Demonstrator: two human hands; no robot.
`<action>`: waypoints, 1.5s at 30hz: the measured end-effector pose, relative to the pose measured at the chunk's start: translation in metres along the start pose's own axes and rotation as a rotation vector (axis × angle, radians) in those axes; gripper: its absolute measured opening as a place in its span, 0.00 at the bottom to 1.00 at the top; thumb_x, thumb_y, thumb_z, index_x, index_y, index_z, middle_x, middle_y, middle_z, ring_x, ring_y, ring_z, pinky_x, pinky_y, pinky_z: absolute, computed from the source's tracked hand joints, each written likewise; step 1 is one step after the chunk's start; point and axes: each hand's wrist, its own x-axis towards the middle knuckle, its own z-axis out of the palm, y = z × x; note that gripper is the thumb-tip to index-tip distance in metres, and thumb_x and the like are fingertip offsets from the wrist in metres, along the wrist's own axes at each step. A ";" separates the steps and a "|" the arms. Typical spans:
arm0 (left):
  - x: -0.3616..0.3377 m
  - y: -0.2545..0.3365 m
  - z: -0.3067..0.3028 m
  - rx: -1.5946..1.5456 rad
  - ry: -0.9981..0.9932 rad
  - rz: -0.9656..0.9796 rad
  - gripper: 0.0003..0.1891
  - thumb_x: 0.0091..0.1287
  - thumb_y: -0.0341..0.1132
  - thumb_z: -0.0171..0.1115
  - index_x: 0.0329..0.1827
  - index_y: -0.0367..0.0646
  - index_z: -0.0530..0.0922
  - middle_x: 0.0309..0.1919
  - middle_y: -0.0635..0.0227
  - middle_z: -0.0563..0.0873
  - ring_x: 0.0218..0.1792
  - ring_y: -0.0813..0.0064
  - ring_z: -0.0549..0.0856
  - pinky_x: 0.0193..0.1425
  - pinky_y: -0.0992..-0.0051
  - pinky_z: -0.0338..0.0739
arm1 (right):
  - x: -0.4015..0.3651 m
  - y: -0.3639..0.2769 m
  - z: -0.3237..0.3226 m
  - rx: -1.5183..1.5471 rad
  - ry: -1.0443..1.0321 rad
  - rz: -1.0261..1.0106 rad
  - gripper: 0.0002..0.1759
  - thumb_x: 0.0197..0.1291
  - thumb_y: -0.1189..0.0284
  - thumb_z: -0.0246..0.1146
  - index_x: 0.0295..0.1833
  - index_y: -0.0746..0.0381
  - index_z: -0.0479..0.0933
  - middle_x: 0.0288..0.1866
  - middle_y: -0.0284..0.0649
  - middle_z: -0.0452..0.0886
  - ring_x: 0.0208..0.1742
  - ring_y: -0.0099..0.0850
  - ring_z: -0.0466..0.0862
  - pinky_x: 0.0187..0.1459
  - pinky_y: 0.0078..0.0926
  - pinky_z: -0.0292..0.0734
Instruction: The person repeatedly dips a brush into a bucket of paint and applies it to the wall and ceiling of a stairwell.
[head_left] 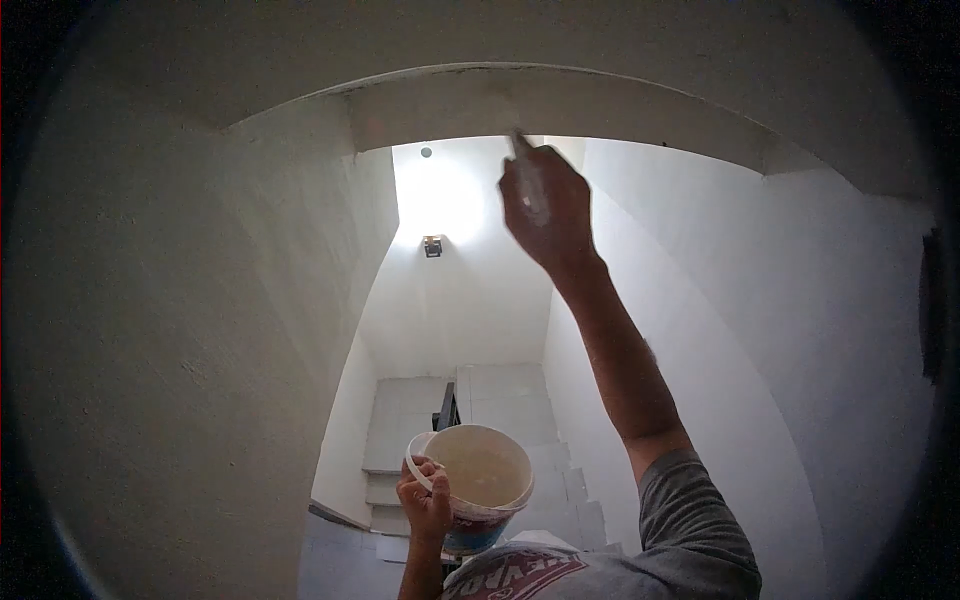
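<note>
Two grips clenched: right hand (545, 205), arm stretched overhead, around a slim tool (522, 160); left hand (425, 503) on the bucket (526, 480) rim.

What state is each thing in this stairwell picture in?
Round white plastic bucket: upright, uncovered, pale contents inside.
Left hand: gripping the bucket's rim.
Thin pale tool: tip up against the white overhead beam.
Right hand: raised, closed around the tool.
Small wall lamp: lit.
</note>
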 end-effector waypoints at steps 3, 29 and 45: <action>-0.006 -0.009 0.001 -0.034 0.013 0.039 0.19 0.65 0.38 0.61 0.17 0.38 0.76 0.21 0.66 0.79 0.41 0.61 0.78 0.51 0.59 0.73 | -0.009 -0.012 0.029 0.120 -0.116 -0.045 0.16 0.58 0.74 0.66 0.50 0.72 0.77 0.30 0.48 0.79 0.32 0.43 0.80 0.35 0.42 0.79; -0.006 -0.005 0.014 -0.174 0.187 0.085 0.14 0.63 0.32 0.63 0.19 0.38 0.75 0.22 0.66 0.76 0.41 0.61 0.78 0.48 0.60 0.75 | 0.018 0.018 0.016 0.279 0.162 0.014 0.02 0.57 0.78 0.68 0.36 0.63 0.81 0.26 0.43 0.85 0.26 0.35 0.87 0.31 0.29 0.83; -0.001 0.010 0.002 -0.047 0.049 0.010 0.17 0.65 0.37 0.64 0.18 0.40 0.75 0.20 0.68 0.76 0.42 0.61 0.77 0.50 0.60 0.73 | 0.013 0.002 0.024 0.344 -0.278 -0.030 0.06 0.59 0.75 0.67 0.42 0.63 0.80 0.29 0.44 0.86 0.28 0.36 0.87 0.35 0.32 0.82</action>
